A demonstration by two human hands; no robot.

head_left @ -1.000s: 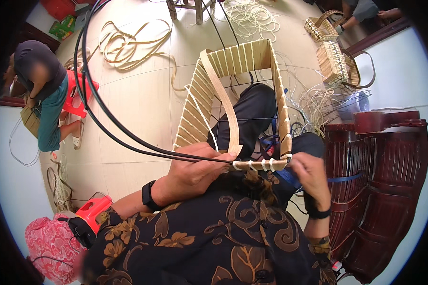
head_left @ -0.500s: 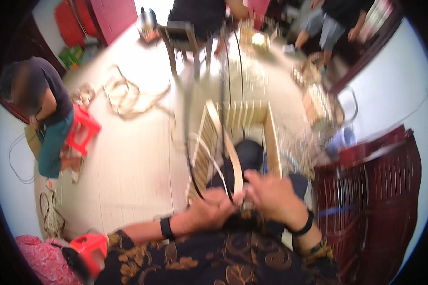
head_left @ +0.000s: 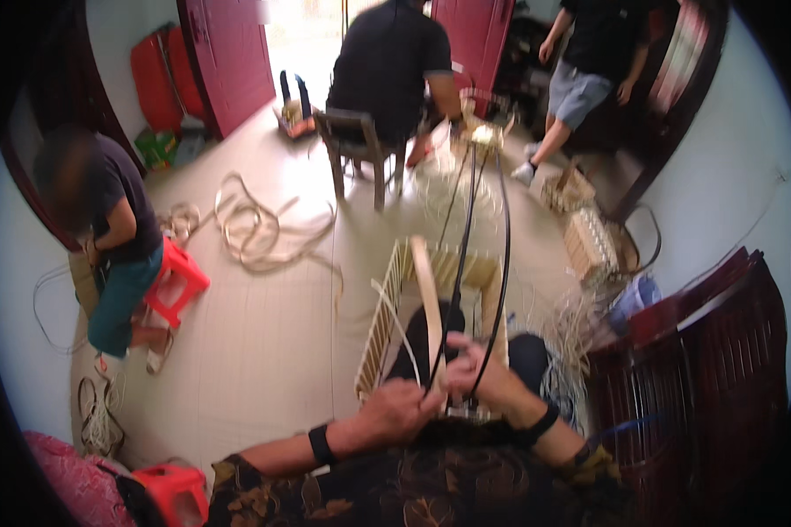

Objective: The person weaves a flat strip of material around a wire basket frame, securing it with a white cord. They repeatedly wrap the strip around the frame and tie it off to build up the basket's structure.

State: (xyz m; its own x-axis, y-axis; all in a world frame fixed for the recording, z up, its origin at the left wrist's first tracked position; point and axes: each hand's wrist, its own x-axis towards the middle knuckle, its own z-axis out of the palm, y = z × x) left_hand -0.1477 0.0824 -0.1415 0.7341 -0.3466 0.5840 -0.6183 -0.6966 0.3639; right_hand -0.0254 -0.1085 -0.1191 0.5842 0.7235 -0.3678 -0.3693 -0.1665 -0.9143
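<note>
A rectangular woven basket (head_left: pixel 373 342) of pale strips stands over my lap, its inside open toward me. At its near rim my left hand (head_left: pixel 400 409) is closed, fingertips pinching near the lower end of a black strip (head_left: pixel 454 303). My right hand (head_left: pixel 485 376) is beside it, fingers bent and closed; what they pinch is hidden. A broad cream strip (head_left: pixel 427 294) arches from the far rim down between both hands. A second black strip (head_left: pixel 503 263) runs down to my right hand. A thin pale strip (head_left: pixel 400 325) sticks up inside the left wall.
Ahead, a person sits on a wooden chair (head_left: pixel 360 145); another stands at far right. At left, someone sits on a red stool (head_left: pixel 177 277). Coiled strips (head_left: pixel 255 228) lie on the floor. At right are woven baskets (head_left: pixel 589 246), a blue-white bucket (head_left: pixel 634 299) and dark red slatted furniture (head_left: pixel 703 360).
The view has tilted up and steadied, so the basket sits lower. The black strips have swung right and now lean over the basket. Both hands stay at the near rim.
</note>
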